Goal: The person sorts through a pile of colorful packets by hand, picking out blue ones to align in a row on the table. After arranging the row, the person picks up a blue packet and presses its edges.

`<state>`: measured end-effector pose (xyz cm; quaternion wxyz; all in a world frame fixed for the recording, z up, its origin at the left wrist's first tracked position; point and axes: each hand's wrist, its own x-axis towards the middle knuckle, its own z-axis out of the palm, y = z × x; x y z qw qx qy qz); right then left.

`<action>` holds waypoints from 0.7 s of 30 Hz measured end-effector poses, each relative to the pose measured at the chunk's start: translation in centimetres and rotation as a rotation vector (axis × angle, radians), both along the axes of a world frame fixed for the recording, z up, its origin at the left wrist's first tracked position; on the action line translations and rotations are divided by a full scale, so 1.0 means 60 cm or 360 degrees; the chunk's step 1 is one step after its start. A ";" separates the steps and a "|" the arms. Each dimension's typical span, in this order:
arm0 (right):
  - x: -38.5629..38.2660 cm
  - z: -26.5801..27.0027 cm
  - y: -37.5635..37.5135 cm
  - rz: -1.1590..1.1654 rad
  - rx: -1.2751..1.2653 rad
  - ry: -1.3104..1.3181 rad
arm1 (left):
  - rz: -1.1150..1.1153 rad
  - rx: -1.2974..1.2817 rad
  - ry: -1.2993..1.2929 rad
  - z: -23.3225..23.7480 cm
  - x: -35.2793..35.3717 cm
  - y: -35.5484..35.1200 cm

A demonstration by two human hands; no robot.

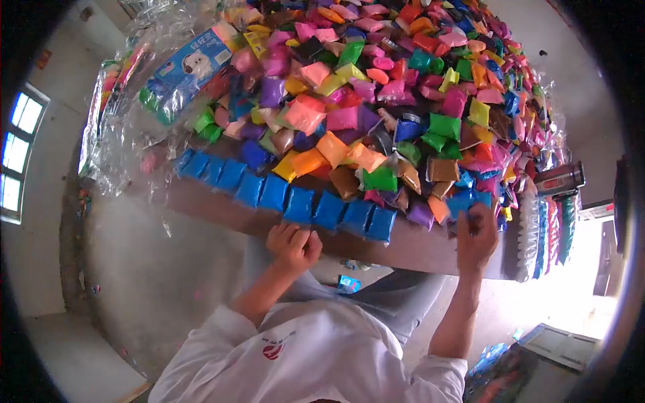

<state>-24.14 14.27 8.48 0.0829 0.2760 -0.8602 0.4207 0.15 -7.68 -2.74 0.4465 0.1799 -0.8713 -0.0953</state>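
Note:
Along the table's near edge runs a row of small blue packets (273,193), lying side by side. My left hand (294,247) is at that edge, just below the row, its fingers curled in with nothing showing in them. To the right, my right hand (477,235) pinches a blue packet (463,201) at the near side of the heap. A large heap of packets (403,87) in many colours, pink, orange, green, purple and brown among them, covers much of the table.
Clear plastic wrapping and a blue printed bag (197,64) lie at the back left. On the right stand a dark cylindrical container (561,178) and strips of coloured packs (552,232). The brown tabletop (215,207) ends close to my lap.

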 end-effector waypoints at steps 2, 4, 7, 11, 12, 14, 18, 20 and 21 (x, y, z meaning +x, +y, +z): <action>-0.031 0.034 -0.028 -0.0007 0.0017 0.0125 | 0.0010 0.0002 -0.0009 0.002 0.002 0.002; -0.044 0.061 -0.068 -0.0191 -0.0080 0.0412 | 0.0041 -0.0003 -0.0026 0.005 0.005 0.000; -0.043 0.073 -0.133 0.0061 -0.0139 0.0972 | 0.0033 -0.0008 -0.0003 0.007 0.005 0.000; 0.007 0.075 -0.268 0.0799 0.0051 0.0455 | 0.0019 0.0031 -0.0013 0.014 0.008 0.005; 0.016 0.069 -0.305 0.0978 0.0100 0.0577 | 0.0017 0.0055 -0.0039 0.015 0.009 0.005; 0.032 0.039 -0.375 0.1164 0.0147 0.0817 | 0.0009 0.0042 0.0014 0.010 0.006 0.002; 0.037 -0.020 -0.482 0.1211 0.0459 0.0741 | -0.0006 0.0039 0.0100 0.015 0.003 0.001; 0.019 -0.007 -0.505 0.1265 0.0442 0.0660 | -0.0017 0.0043 0.0101 0.014 0.005 0.000; 0.006 -0.003 -0.515 0.1311 0.0424 0.0570 | -0.0037 0.0047 0.0094 0.012 0.007 -0.001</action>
